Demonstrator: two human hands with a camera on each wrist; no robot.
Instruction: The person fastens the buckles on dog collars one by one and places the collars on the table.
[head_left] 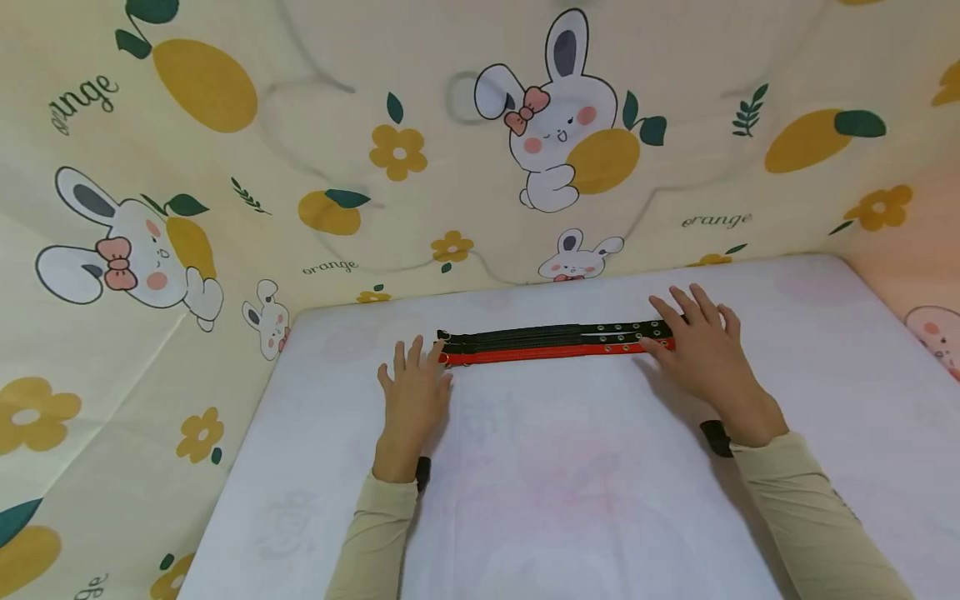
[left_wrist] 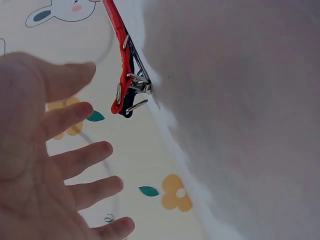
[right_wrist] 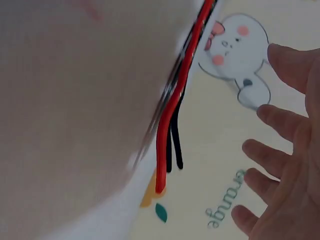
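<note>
Straps (head_left: 528,342) between our left fingers (left_wrist: 85,159) and right fingers (right_wrist: 267,157)
Both sets spread apart, gripping nothing — we seem mid-alignment; our next move probably calls for light pinching.

A white tabletop (head_left: 525,467) with faint pinkish patches carries one red strap (head_left: 540,354) and two black straps (head_left: 525,335). They lie side by side near its far edge, metal eyelets (head_left: 620,338) toward their right ends.

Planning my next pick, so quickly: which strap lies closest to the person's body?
The red strap. It is the only red one, on the near side; the black straps lie just beyond it.
</note>
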